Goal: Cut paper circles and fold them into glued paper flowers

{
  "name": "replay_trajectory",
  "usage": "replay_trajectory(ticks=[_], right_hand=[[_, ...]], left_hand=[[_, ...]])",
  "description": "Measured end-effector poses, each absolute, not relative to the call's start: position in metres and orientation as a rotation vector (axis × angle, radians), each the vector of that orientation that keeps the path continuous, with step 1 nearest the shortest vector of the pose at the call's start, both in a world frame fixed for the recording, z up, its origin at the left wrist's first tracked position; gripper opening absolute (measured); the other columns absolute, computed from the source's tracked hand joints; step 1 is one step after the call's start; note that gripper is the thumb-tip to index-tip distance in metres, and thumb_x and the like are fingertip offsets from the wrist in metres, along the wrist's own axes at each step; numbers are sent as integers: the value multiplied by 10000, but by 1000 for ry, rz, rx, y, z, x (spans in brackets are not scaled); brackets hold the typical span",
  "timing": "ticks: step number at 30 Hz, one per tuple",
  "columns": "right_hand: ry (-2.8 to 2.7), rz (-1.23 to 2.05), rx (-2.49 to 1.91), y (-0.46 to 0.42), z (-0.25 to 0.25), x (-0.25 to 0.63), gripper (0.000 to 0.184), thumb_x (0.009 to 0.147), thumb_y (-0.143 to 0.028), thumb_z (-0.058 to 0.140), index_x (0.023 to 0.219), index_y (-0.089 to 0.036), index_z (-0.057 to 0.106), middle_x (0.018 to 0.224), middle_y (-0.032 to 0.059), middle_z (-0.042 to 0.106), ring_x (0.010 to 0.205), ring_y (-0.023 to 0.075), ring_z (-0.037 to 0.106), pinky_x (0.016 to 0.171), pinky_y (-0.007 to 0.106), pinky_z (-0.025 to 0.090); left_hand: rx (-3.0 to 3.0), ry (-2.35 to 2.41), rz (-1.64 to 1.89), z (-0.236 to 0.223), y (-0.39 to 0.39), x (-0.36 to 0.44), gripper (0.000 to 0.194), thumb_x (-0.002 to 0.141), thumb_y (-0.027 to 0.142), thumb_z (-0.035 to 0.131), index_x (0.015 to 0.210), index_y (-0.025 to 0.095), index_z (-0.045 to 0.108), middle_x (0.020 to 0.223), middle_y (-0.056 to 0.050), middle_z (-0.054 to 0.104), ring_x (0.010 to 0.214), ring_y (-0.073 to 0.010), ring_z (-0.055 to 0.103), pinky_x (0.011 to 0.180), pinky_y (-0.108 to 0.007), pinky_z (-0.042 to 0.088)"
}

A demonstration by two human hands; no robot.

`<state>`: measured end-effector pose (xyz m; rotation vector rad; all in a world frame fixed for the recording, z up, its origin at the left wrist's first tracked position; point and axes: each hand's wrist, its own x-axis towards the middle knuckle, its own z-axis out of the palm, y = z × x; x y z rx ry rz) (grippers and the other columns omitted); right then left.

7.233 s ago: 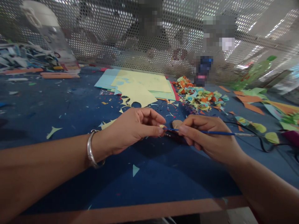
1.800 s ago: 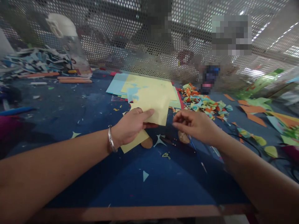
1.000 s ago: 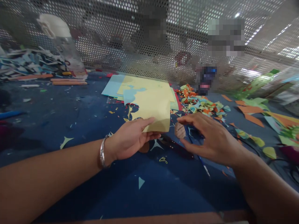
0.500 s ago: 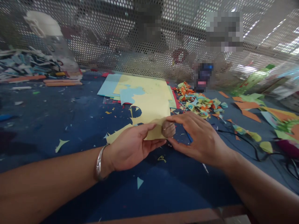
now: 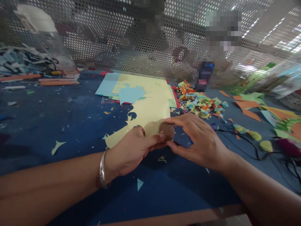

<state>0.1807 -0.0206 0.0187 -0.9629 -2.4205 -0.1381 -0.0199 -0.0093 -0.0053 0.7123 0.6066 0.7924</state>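
Note:
A pale yellow sheet of paper [image 5: 152,108], with rounded bites cut from its left side, reaches toward me over the blue table. At its near right corner lies a small round brown disc [image 5: 167,130]; its material is unclear. My left hand [image 5: 131,147], a silver bangle on its wrist, is closed on the paper's near edge, thumb pressed over the disc's lower left side and fingers underneath. My right hand [image 5: 198,139] comes from the right, its thumb and index finger curved around the disc's edge at top and bottom.
Behind lies a stack of blue and yellow sheets [image 5: 105,84]. Small coloured paper cuttings [image 5: 199,103] are heaped to its right. Orange scraps [image 5: 249,106] and a black cable [image 5: 252,147] lie farther right. A bottle [image 5: 56,47] stands back left before a perforated metal screen [image 5: 105,40].
My left hand has slid right and its thumb has come down onto the disc's lower left side. The right hand stays at the disc's edge. The view has shifted slightly.

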Motion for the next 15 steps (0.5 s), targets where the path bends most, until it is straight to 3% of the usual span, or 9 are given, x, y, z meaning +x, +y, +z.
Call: replay_trajectory(ticks=[5, 15], right_hand=[[-2424, -143, -963, -20, 16, 179, 428, 881, -251, 685, 1274, -142, 555, 1143, 112, 723, 1013, 245, 659, 925, 400, 510], [-2440, -133, -945, -23, 18, 177, 404, 885, -243, 688, 1252, -121, 571, 1080, 112, 726, 959, 238, 656, 887, 394, 520]], left_hand=[[754, 592, 795, -9, -9, -20, 126, 801, 182, 779, 906, 113, 789, 922, -65, 763, 875, -145, 684, 882, -264, 560], [765, 600, 770, -10, -10, -23, 170, 793, 190, 793, 945, 114, 792, 938, -80, 761, 880, -171, 682, 882, -310, 568]])
